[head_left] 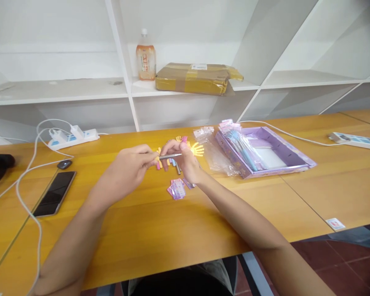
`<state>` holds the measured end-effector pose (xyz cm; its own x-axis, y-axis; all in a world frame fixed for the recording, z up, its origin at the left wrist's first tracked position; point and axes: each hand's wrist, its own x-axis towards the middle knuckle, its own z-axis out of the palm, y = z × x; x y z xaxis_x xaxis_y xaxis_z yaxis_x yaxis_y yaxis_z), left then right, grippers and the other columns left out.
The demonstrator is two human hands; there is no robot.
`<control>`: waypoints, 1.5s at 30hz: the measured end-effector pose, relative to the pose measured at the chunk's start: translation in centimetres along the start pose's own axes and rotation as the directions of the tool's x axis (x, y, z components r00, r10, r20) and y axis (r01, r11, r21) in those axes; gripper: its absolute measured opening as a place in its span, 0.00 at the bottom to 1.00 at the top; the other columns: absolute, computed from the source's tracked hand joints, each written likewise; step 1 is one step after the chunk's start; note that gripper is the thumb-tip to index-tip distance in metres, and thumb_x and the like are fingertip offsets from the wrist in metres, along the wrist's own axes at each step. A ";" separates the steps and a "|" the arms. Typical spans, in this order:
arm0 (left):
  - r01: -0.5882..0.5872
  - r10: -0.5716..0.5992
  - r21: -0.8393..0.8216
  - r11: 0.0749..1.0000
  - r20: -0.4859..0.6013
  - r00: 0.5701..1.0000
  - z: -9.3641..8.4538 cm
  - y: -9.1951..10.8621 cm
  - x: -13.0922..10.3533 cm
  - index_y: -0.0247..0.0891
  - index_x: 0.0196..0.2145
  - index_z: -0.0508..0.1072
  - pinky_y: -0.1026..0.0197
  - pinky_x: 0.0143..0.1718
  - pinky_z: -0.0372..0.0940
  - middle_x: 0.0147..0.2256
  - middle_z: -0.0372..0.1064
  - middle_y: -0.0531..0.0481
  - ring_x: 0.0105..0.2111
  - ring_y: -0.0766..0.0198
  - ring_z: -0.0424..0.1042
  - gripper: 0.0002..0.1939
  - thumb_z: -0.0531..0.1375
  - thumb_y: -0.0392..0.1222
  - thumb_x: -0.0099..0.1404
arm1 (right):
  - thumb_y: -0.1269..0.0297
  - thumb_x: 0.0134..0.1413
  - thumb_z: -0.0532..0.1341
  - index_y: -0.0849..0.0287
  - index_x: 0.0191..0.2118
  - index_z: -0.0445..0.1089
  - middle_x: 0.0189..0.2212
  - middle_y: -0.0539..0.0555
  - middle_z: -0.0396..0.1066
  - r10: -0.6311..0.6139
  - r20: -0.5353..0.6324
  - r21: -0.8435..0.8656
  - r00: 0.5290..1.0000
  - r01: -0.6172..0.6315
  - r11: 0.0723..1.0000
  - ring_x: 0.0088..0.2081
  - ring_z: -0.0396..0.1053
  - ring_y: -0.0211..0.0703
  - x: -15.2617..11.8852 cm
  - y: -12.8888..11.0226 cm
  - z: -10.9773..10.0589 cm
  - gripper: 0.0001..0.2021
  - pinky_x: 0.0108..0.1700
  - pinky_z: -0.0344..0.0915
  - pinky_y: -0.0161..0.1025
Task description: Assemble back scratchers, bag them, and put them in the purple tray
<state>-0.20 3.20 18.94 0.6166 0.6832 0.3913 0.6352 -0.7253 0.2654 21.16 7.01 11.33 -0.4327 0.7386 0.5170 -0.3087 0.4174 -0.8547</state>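
My left hand (128,166) pinches one end of a thin metal rod (169,156), apparently part of a back scratcher, with a bit of yellow at its fingertips. The rod's other end meets my right hand (186,160), whose fingers are curled. A yellow hand-shaped scratcher head (197,149) shows just beyond my right hand; whether it joins the rod is hidden. Behind the hands lies a pink scratcher head (184,139). Coloured handle ends (159,165) and metal rods (178,169) lie partly covered below. Small pink-and-purple cards (176,189) rest nearer me.
Clear plastic bags (217,154) lie beside a purple box (283,164) that holds bagged blue scratchers (245,150). A phone (55,193), cables and a power strip (74,139) are at left. A taped parcel (193,79) and bottle (146,57) stand on the shelf.
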 end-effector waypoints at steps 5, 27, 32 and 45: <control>0.001 0.000 0.012 1.000 -0.003 1.000 0.1 0.1 -0.1 0.41 0.39 0.81 0.62 0.36 0.62 0.35 0.74 0.50 0.32 0.64 0.71 0.15 0.54 0.35 0.76 | 0.35 0.74 0.41 0.53 0.42 0.68 0.28 0.50 0.70 0.010 -0.004 -0.029 1.000 -0.010 1.000 0.29 0.70 0.43 -0.1 -0.1 -0.1 0.30 0.37 0.67 0.43; 0.008 -0.008 0.002 1.000 -0.032 0.999 0.5 0.7 -0.4 0.40 0.38 0.78 0.61 0.38 0.64 0.38 0.74 0.50 0.34 0.64 0.72 0.14 0.53 0.34 0.77 | 0.37 0.76 0.39 0.53 0.50 0.69 0.29 0.50 0.69 -0.001 0.010 -0.045 1.000 0.001 0.999 0.29 0.67 0.43 -0.3 -0.8 0.2 0.30 0.36 0.65 0.42; 0.035 -0.031 0.041 0.999 -0.098 0.995 1.3 1.9 0.0 0.41 0.42 0.76 0.60 0.38 0.64 0.40 0.74 0.49 0.36 0.63 0.73 0.12 0.52 0.37 0.79 | 0.36 0.75 0.43 0.55 0.49 0.70 0.30 0.51 0.71 0.061 0.076 -0.052 0.995 -0.057 0.997 0.31 0.69 0.43 0.5 -2.6 -1.5 0.29 0.34 0.67 0.40; 0.155 -0.142 0.083 0.984 -0.144 0.979 0.0 0.8 0.1 0.42 0.43 0.76 0.58 0.38 0.64 0.38 0.74 0.50 0.36 0.62 0.73 0.13 0.52 0.44 0.80 | 0.52 0.63 0.71 0.48 0.72 0.60 0.54 0.59 0.70 -0.092 -0.003 -0.727 0.996 0.061 0.684 0.53 0.71 0.53 0.6 -6.7 -6.7 0.36 0.54 0.73 0.53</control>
<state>0.37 2.69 19.17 0.4465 0.7597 0.4728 0.7592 -0.6012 0.2491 28.60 8.20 17.03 -0.4001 0.6986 0.5933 0.3783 0.7155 -0.5874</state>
